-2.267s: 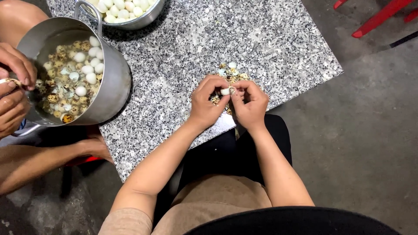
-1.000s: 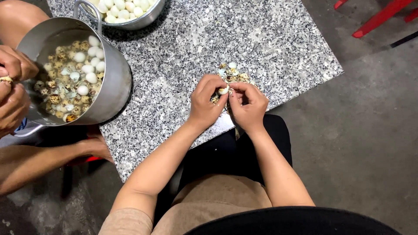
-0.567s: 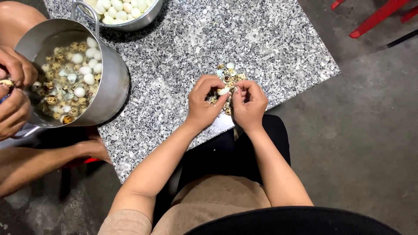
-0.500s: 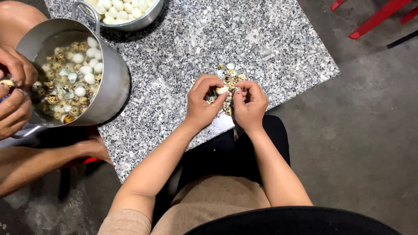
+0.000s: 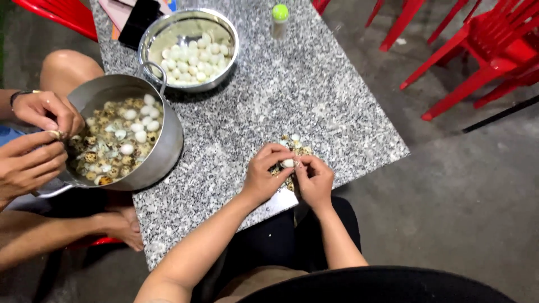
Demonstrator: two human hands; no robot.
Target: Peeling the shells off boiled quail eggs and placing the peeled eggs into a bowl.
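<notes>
Right now my left hand [image 5: 264,177] and right hand [image 5: 314,179] pinch one small white egg [image 5: 288,163] together — squeeze too hard and it could split, or slip onto the shell pile [image 5: 295,147] near the desk [image 5: 269,101] edge.

Open counter [image 5: 292,95] stretches ahead of the fingers [image 5: 285,154], bare granite w/ room to pass. Far ahead-left: steel bowl [image 5: 188,49] of peeled eggs, small green-capped bottle [image 5: 279,20]. Left: big pot [image 5: 126,137], w/ another person's hands [image 5: 39,140] at its far rim. Shell pile [image 5: 295,147] sits just beyond fingers. Right: counter edge close, red chairs [image 5: 477,50] well apart.
</notes>
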